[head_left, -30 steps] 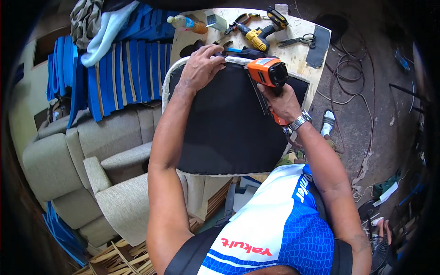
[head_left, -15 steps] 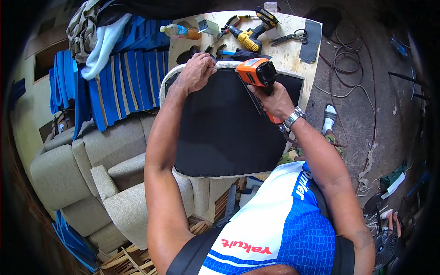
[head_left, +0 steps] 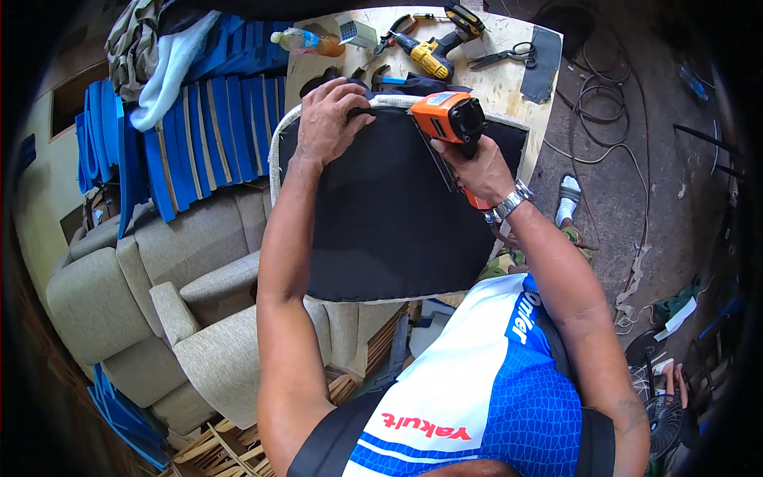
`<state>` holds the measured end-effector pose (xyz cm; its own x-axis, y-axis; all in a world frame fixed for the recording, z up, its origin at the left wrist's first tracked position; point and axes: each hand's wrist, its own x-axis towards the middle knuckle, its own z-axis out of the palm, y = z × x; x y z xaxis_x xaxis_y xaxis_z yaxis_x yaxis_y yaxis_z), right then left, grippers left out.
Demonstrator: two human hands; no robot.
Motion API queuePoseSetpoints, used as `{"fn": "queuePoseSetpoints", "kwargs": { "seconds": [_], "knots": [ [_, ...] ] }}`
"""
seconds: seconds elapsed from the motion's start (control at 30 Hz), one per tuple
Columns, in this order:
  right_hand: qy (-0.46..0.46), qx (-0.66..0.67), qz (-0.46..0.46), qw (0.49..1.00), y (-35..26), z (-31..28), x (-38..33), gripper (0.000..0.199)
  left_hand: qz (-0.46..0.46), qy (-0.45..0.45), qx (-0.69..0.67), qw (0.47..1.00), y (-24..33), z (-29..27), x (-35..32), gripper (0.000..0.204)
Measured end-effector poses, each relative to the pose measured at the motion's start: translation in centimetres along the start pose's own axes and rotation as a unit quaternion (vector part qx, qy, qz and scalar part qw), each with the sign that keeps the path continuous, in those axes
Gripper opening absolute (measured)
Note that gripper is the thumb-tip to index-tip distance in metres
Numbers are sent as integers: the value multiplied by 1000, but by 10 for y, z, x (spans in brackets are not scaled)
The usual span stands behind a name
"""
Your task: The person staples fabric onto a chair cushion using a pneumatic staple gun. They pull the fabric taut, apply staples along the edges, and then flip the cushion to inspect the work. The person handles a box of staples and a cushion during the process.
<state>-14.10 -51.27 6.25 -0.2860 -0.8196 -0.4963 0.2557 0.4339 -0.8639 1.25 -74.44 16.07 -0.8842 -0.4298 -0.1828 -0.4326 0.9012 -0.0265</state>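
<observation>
An upholstered panel [head_left: 389,230], black on its upper face with a light woven fabric edge, lies in front of me on a plywood table. My left hand [head_left: 330,123] grips its far edge left of centre, fingers curled over the rim and the thumb toward the black face. My right hand [head_left: 481,171] is wrapped round the handle of an orange and black staple gun [head_left: 445,115]. The gun is over the far part of the panel, right of my left hand. Whether its nose touches the fabric I cannot tell.
Beyond the panel, the plywood table [head_left: 509,87] carries a yellow drill [head_left: 429,57], scissors [head_left: 509,56], pliers, a hammer and a bottle [head_left: 308,41]. Blue foam-like strips [head_left: 211,131] are stacked left, above beige sofas [head_left: 191,238]. Hoses [head_left: 600,103] coil on the floor at right.
My left hand has shifted slightly left and its fingers have spread along the rim. The staple gun stays in my right hand, nearly where it was. The view has shifted a little.
</observation>
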Motion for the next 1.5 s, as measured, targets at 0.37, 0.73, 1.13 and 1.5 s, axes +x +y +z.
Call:
{"fn": "queuePoseSetpoints", "kwargs": {
  "seconds": [0.37, 0.73, 1.13, 1.5],
  "knots": [
    [-5, 4, 3, 1000, 1, -1, 2, 50, -2, -119, -11, 993, -4, 0, 19, 18],
    [0, 31, 4, 999, -10, 1, -7, 47, -23, 48, -42, 998, 4, 27, 7, 14],
    [7, -33, 3, 999, -33, 17, 4, 42, -11, 74, 3, 997, 11, 27, 7, 13],
    [-12, -5, 4, 1000, -48, 17, 0, 47, -149, 37, 149, 977, -10, -2, -4, 58]
  ]
}}
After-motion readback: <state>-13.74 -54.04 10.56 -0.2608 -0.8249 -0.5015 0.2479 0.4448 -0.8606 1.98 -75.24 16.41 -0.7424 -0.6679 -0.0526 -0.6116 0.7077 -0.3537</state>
